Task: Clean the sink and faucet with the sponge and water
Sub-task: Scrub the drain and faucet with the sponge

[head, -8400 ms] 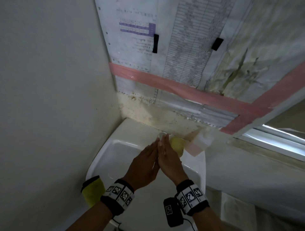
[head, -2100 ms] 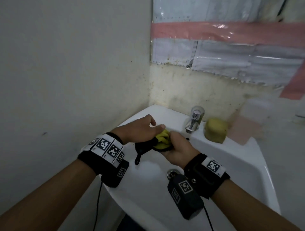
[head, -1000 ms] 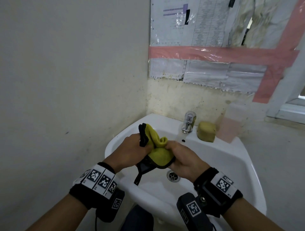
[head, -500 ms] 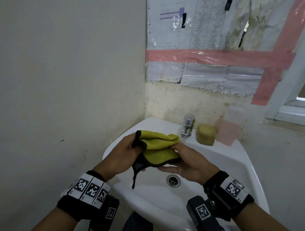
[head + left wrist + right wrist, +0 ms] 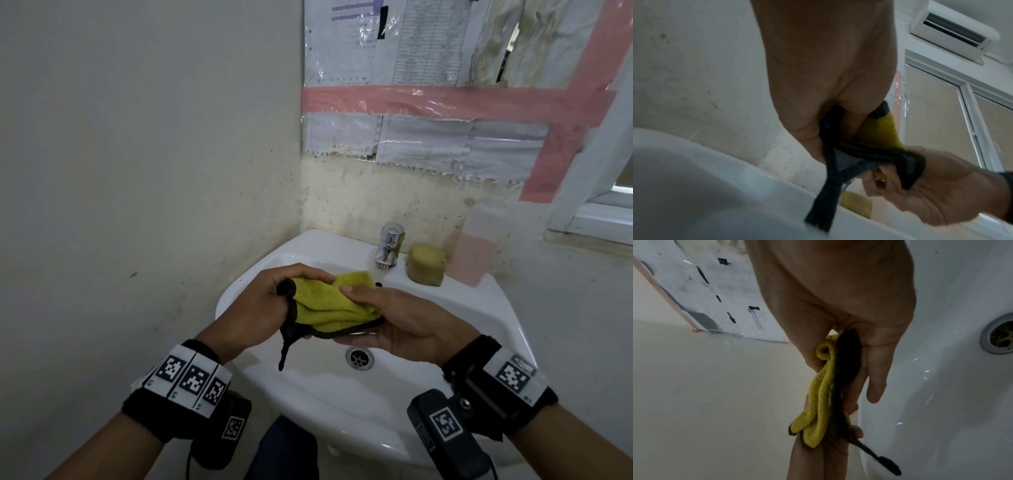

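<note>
Both hands hold a yellow cloth (image 5: 329,305) with a black edge above the white sink (image 5: 479,308). My left hand (image 5: 284,291) grips its left end, where a black strap hangs down. My right hand (image 5: 373,301) pinches the right side, thumb on top and fingers beneath. The chrome faucet (image 5: 388,245) stands at the back rim, with no water visibly running from it. A yellowish sponge (image 5: 426,263) sits just right of it, untouched. In the right wrist view the folded cloth (image 5: 818,402) hangs beside the basin and drain (image 5: 1001,337). The left wrist view shows the cloth (image 5: 879,129) between both hands.
A translucent pink bottle (image 5: 472,246) stands right of the sponge. The drain (image 5: 359,357) lies below the hands. A wall closes in on the left, and taped paper sheets (image 5: 428,102) cover the back wall. A window frame (image 5: 599,171) is at the right.
The cloth, bunched and twisted between both hands a second ago, now lies flatter and more spread out. The hands have stayed above the basin.
</note>
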